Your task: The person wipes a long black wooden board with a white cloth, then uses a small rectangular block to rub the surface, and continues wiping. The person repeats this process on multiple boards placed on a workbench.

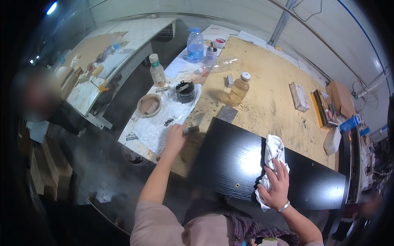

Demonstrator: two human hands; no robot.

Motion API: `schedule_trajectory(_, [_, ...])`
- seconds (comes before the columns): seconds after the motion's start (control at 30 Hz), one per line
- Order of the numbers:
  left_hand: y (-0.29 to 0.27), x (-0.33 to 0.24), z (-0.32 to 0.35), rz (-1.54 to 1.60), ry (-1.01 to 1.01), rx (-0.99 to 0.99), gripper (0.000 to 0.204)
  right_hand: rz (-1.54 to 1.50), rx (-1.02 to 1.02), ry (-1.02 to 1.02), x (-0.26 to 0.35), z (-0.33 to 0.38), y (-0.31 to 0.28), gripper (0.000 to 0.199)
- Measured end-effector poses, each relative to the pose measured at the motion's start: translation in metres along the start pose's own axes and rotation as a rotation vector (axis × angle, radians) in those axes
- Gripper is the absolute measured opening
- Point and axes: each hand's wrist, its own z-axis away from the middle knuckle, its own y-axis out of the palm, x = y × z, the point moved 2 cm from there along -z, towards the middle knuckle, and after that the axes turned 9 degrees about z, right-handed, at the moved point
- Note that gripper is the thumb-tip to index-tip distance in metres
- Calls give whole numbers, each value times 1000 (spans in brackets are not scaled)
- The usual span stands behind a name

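Observation:
A black wood-grain board [230, 158] lies along the near edge of the table, with light glaring off its top. My right hand [276, 184] presses a bunched white cloth [274, 147] onto the board, its fingers curled over the cloth's lower part. My left hand [175, 137] is left of the board, closed on one end of a flat grey scraper-like piece [191, 130]. Beyond it, plastic sheeting [152, 131] bears an open jar of black paste [185, 91] and a tape roll [149, 105]. A dark square pad [226, 113] lies by the board's far corner.
A bottle of yellowish liquid [239, 89], a milky bottle [156, 70] and a large clear jug [195, 45] stand on the table. A wrapped block [299, 96], an open box [324, 108] and a blue can [350, 122] are at right. Another person [39, 94] is at far left.

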Motion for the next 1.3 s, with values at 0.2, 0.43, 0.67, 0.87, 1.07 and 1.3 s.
schedule_trajectory(0.2, [16, -7, -21, 110, -109, -100, 28, 35, 15, 11, -4, 2, 0, 60])
schedule_trajectory(0.43, [-3, 1, -50, 2, -227, -263, 24, 19, 17, -6, -4, 1, 2, 59])
schedule_trajectory(0.67, [-65, 54, 35, -152, -329, -190, 29, 24, -4, 9, 0, -1, -1, 59])
schedule_trajectory(0.87, [-56, 25, 29, -262, -120, -219, 33, 9, 4, 24, -3, 1, 1, 59])
schedule_trajectory(1.07, [45, -13, -38, -27, -10, 69, 20, 19, 21, 11, -1, -2, -1, 59])
schedule_trajectory(1.3, [71, -45, -73, -224, -137, 232, 25, 16, 14, 31, 0, -3, -4, 58])
